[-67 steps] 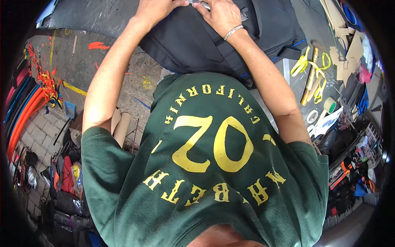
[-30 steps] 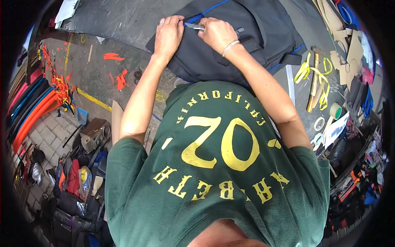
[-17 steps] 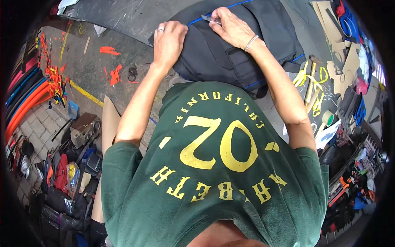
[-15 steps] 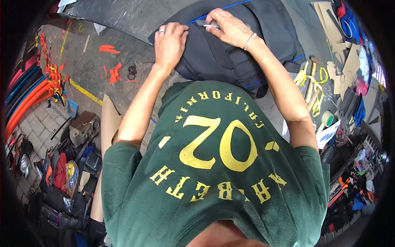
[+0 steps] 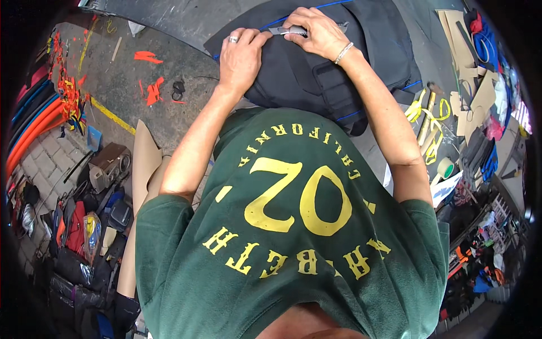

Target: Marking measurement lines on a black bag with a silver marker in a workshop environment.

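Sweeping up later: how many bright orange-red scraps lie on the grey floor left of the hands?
2: one scrap farther up, one scrap below it near a small black item. Others may hide under clutter.

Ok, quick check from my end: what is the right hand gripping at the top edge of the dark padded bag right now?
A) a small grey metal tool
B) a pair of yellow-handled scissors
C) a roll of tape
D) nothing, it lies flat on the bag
A: the right hand pinches a small grey metal tool against the dark padded bag, while the left hand presses flat beside it; the yellow-handled scissors lie apart on the table.
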`<state>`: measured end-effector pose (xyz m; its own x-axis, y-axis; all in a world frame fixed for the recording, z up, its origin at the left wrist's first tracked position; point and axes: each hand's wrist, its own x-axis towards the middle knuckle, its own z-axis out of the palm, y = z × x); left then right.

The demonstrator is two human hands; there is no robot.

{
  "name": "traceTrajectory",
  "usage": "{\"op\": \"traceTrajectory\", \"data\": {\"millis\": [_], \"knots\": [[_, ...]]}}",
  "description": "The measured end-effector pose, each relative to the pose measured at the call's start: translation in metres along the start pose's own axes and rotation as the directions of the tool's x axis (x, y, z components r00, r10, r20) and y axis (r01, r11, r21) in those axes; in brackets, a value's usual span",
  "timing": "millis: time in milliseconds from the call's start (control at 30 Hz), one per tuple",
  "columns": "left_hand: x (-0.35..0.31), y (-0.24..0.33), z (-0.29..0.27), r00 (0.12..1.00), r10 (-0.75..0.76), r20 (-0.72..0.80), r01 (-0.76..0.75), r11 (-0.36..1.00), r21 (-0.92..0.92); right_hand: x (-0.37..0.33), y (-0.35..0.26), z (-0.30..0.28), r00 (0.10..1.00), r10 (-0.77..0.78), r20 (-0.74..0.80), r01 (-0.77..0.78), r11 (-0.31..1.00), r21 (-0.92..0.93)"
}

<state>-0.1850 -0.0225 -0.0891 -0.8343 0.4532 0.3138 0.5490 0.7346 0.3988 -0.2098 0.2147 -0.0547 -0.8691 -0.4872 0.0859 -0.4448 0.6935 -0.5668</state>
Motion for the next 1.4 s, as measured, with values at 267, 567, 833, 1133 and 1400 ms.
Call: {"op": "traceTrajectory", "data": {"millis": [267, 567, 833, 1133, 1400], "knots": [[-0.005, 0.001, 0.001, 1.0, 0.02, 0.008, -0.021, 0.998, 0.064, 0.004, 0.004, 0.0, 0.99, 0.053, -0.13, -0.052, 0.999, 0.009], [-0.006, 0.001, 0.0, 1.0, 0.015, 0.024, -0.016, 0.998, 0.067, -0.004, -0.016, 0.013, 0.966, 0.195, -0.168, -0.207, 0.976, -0.062], [-0.007, -0.002, 0.001, 0.998, 0.055, 0.037, -0.056, 0.997, 0.049, -0.009, -0.017, 0.02, 0.902, 0.144, -0.408, -0.25, 0.943, -0.218], [0.04, 0.001, -0.005, 0.997, -0.076, -0.02, 0.074, 0.991, -0.108, -0.026, -0.016, 0.012, 0.847, 0.416, -0.332, -0.475, 0.872, -0.121], [0.094, 0.009, -0.018, 0.942, 0.092, 0.321, -0.107, 0.994, 0.028, -0.047, -0.032, 0.034, 0.956, 0.195, -0.219, -0.235, 0.956, -0.177]]}}
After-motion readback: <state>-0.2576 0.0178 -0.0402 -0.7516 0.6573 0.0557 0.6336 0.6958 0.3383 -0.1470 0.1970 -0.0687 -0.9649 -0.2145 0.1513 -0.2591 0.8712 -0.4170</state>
